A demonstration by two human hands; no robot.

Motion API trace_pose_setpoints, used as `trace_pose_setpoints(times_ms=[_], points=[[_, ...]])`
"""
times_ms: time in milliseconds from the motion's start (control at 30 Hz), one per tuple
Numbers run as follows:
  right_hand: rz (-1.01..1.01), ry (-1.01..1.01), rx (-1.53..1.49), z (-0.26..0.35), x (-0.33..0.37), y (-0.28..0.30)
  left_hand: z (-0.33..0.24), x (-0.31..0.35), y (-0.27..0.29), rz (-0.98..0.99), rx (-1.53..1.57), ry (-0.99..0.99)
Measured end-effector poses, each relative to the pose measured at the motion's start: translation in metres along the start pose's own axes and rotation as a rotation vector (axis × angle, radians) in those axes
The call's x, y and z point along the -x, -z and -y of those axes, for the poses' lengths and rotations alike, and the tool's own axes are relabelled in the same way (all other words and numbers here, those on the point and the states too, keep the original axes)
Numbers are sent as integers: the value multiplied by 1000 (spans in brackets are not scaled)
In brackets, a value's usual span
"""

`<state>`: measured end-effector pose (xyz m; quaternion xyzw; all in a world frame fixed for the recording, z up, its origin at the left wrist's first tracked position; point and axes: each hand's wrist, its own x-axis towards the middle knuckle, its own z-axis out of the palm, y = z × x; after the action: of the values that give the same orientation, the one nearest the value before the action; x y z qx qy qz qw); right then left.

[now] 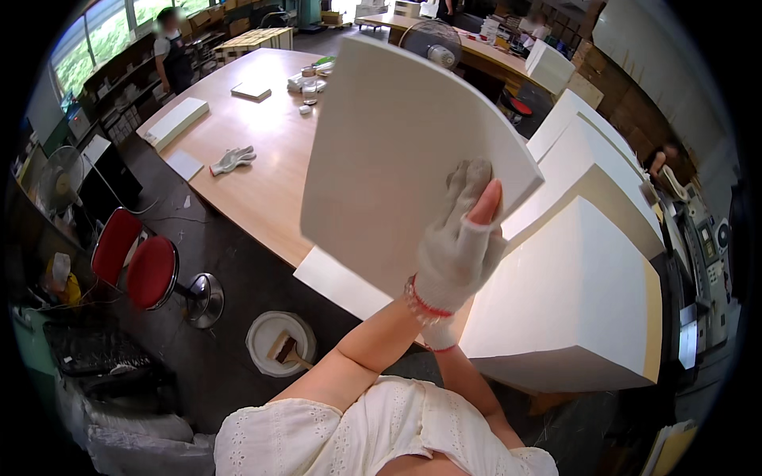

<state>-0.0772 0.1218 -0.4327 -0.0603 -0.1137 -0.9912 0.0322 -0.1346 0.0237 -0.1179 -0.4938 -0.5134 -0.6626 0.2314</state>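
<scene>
One thick off-white slab point(381, 151) tilts against left fingers point(470, 178), grip unclear, right fingers hidden.

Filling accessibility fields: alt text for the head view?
A left hand gloved in pale knit rests against a large white rectangular slab, raised before a pale wooden table; the right hand is mostly hidden. Large white block-like stacks stand at right.

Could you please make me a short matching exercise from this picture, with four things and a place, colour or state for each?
1. Central white stack
2. Loose glove
3. Brush
4. Chair at far left

A. In the round tub
B. Red-seated
C. Touched by the gloved left hand
D. Lying on the table

Pairs: 1-C, 2-D, 3-A, 4-B
</scene>
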Motion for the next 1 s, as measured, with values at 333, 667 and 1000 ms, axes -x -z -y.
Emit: trace_pose_setpoints(times_ms=[333, 667, 1000], points=[[-1247, 479, 1477, -64, -58, 14, 259, 72, 47, 592, -314, 643], [-1465, -180, 1964, -61, -53, -56, 378, 115, 100, 849, -559, 1037], [-1451, -284, 2027, -47, -50, -60, 393, 125, 84, 886, -714, 1029]])
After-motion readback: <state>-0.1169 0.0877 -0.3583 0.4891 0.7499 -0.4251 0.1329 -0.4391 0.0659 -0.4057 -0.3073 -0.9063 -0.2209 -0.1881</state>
